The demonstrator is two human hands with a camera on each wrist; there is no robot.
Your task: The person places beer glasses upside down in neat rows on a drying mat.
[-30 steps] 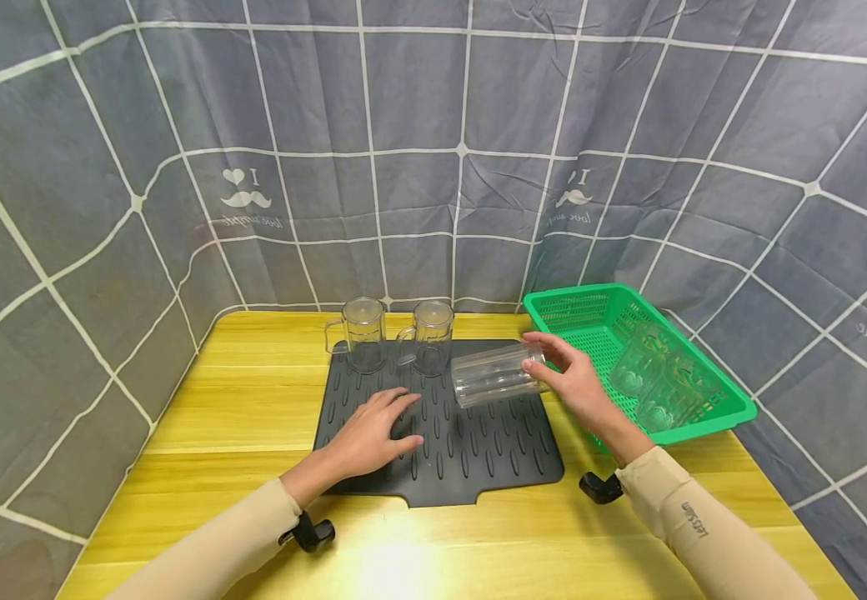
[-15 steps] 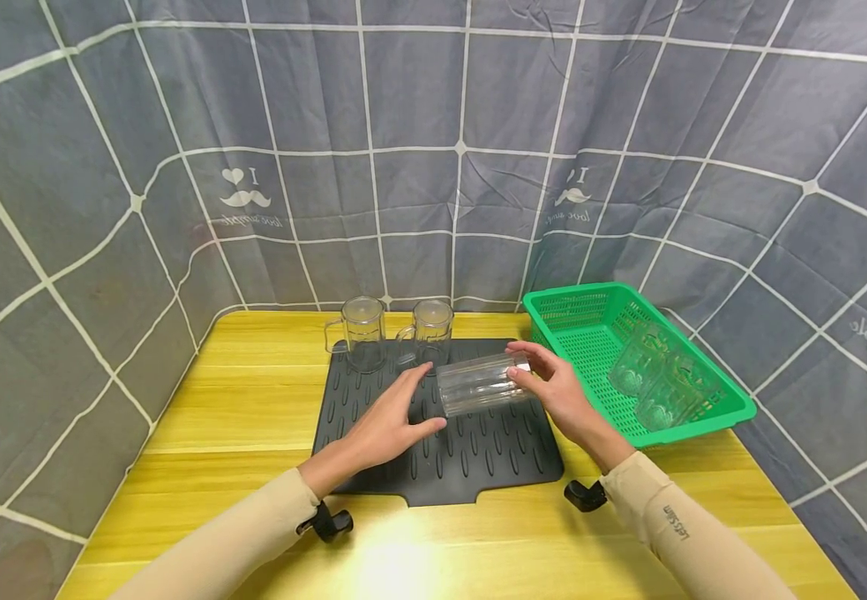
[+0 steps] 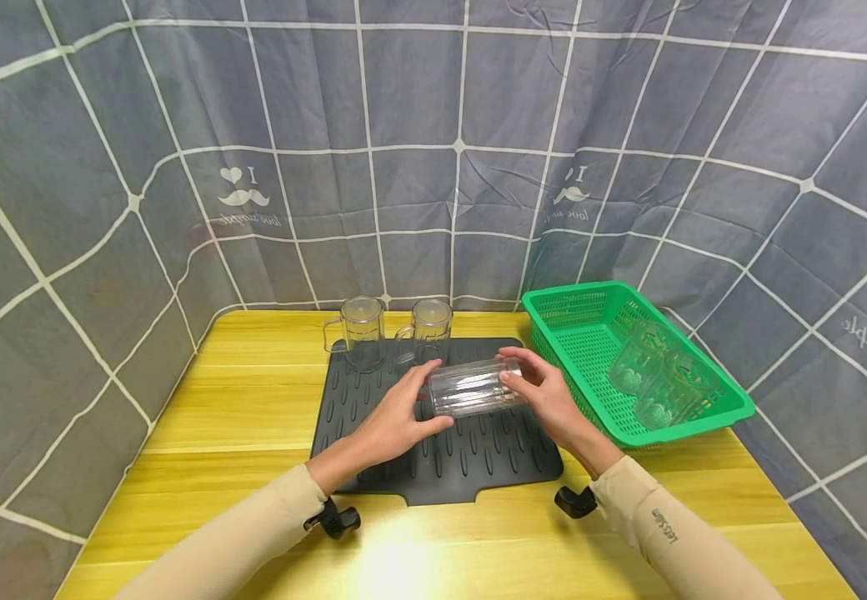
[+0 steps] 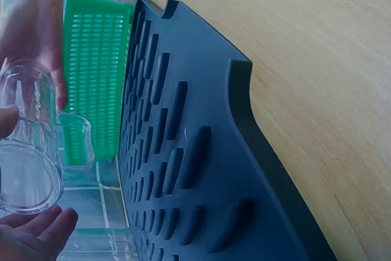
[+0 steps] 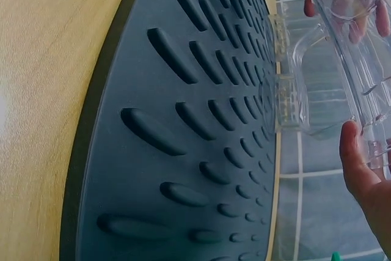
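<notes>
A clear glass mug (image 3: 474, 387) lies tilted sideways above the black ridged drying mat (image 3: 441, 475). My right hand (image 3: 546, 396) grips one end, its thumb along the near side. At the other end, the round base, my left hand (image 3: 396, 417) has thumb and fingers on either side of the glass. Through the base, the left fingers show in the right wrist view. The mug's handle (image 4: 85, 142) hangs on the far side in the left wrist view. Two more glass mugs, one at left (image 3: 363, 333) and one beside it (image 3: 431, 329), stand on the mat's back edge, handles left.
A green plastic basket (image 3: 591, 333) stands right of the mat, with two glass mugs (image 3: 666, 400) lying in its right side. Wooden tabletop (image 3: 238, 392) surrounds the mat. A grey checked curtain (image 3: 418, 192) closes off the back and sides.
The held mug has moved left and slightly down, away from the basket. My left hand has come up and right to its base. The two standing mugs have stayed put.
</notes>
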